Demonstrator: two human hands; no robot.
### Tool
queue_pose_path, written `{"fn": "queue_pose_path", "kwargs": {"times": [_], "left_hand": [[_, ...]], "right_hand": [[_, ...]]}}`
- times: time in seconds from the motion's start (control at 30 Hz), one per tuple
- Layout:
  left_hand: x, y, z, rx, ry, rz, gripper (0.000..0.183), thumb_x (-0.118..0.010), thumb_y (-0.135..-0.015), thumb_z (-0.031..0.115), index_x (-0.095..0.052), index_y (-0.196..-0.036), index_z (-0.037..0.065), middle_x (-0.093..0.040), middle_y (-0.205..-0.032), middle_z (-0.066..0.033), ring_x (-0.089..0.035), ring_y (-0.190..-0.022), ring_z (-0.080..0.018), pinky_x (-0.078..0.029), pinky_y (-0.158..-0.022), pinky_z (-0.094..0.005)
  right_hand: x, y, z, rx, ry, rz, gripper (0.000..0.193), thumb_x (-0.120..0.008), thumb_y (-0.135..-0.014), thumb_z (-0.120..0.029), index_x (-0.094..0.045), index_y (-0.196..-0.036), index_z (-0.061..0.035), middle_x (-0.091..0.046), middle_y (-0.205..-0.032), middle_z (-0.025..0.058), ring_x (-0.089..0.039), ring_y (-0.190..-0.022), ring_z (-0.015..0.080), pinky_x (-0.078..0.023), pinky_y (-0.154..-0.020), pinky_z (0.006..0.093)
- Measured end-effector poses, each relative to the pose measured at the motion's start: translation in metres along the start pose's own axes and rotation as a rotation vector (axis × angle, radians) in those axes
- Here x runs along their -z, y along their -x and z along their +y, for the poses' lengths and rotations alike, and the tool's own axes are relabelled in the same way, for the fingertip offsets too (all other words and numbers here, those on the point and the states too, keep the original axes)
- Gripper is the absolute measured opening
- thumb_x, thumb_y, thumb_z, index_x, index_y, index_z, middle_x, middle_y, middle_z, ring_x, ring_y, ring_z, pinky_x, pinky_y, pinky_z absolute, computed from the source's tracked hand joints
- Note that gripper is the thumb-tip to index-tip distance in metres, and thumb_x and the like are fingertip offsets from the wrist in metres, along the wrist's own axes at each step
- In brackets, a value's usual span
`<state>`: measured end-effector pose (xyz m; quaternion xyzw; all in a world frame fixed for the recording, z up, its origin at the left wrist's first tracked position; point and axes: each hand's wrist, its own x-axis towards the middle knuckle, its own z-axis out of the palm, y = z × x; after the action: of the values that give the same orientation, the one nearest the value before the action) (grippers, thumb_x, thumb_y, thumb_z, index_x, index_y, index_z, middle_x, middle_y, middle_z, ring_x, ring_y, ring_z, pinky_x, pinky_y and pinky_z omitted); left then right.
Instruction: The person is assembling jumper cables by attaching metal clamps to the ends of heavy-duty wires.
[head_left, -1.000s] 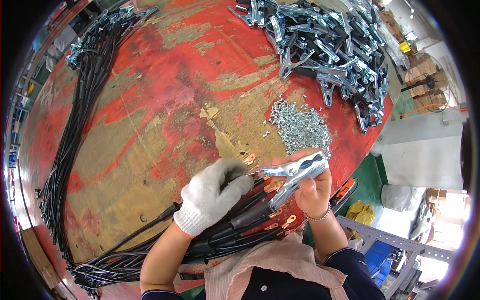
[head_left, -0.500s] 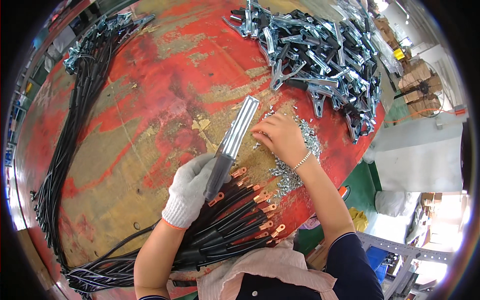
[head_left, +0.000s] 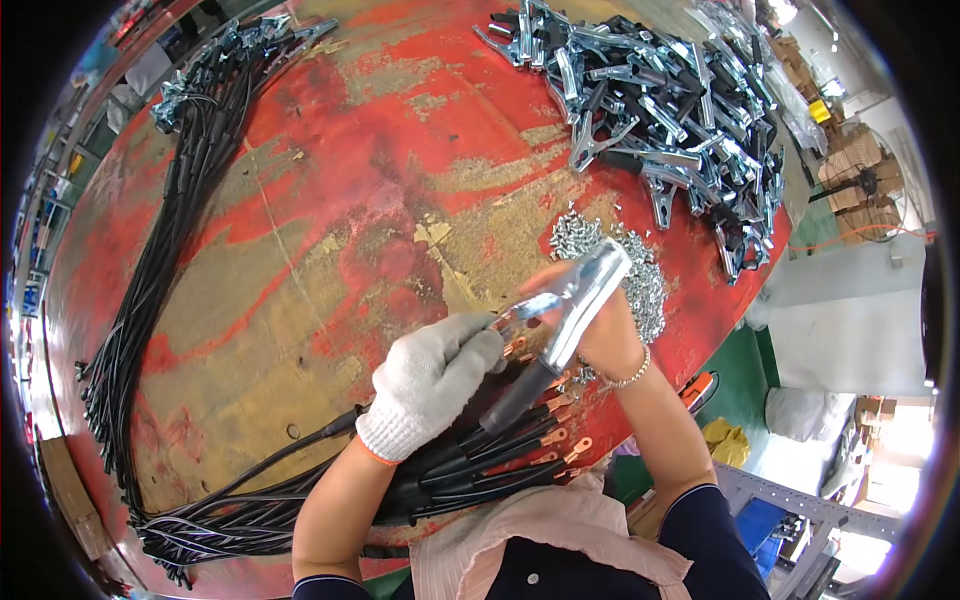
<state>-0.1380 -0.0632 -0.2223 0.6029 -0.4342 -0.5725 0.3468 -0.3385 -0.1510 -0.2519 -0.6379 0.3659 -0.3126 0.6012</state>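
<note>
A shiny metal spring clamp [head_left: 588, 303] with a black handle sleeve [head_left: 518, 397] is held at a slant over the near middle of the table. My left hand [head_left: 432, 375], in a white knit glove, is closed with its fingertips at the clamp's left-hand metal arm. Behind the clamp my bare right hand [head_left: 612, 345], with a beaded bracelet at its wrist, is curled against it; most of its fingers are hidden. Black cables [head_left: 440, 490] with copper ring lugs [head_left: 578, 450] lie below both hands. Small silver screws [head_left: 645, 290] are heaped beside my right hand.
A large pile of metal clamps [head_left: 680, 120] covers the table's far right. Along the left lies a long bundle of black cables [head_left: 165, 270], with clamps [head_left: 205, 80] at its far end. The worn red table [head_left: 350, 200] has a curved right edge above a green floor [head_left: 735, 370].
The clamp has turned so its two arms show, and moved right and nearer. My left hand has shifted right to its metal arm. My right hand has left the screws and come behind the clamp.
</note>
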Motion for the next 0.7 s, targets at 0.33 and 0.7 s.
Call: {"fn": "queue_pose_path", "kwargs": {"times": [0.33, 0.7], "left_hand": [[0.000, 0.000, -0.007, -0.028, -0.008, -0.081, 0.024, -0.056, -0.096, 0.018, -0.066, -0.111, 0.002, -0.069, -0.083, -0.0090, -0.065, -0.076, -0.0150, -0.051, -0.072, -0.0289], [-0.006, -0.002, -0.012, -0.517, -0.524, 0.079, 0.034, -0.062, -0.087, 0.017, -0.060, -0.120, 0.007, -0.066, -0.073, -0.0103, -0.065, -0.063, -0.0274, -0.052, -0.059, -0.0358]], "right_hand": [[-0.023, 0.018, 0.039, -0.345, -0.466, 0.041, 0.017, -0.068, -0.090, -0.009, -0.060, -0.104, -0.0057, -0.066, -0.101, 0.0056, -0.062, -0.084, 0.0108, -0.050, -0.066, 0.0238], [-0.026, 0.041, 0.020, -0.204, -0.727, 0.075, 0.038, -0.058, -0.098, -0.033, -0.062, -0.113, 0.0016, -0.064, -0.096, 0.0086, -0.057, -0.081, 0.0172, -0.050, -0.074, 0.0315]]}}
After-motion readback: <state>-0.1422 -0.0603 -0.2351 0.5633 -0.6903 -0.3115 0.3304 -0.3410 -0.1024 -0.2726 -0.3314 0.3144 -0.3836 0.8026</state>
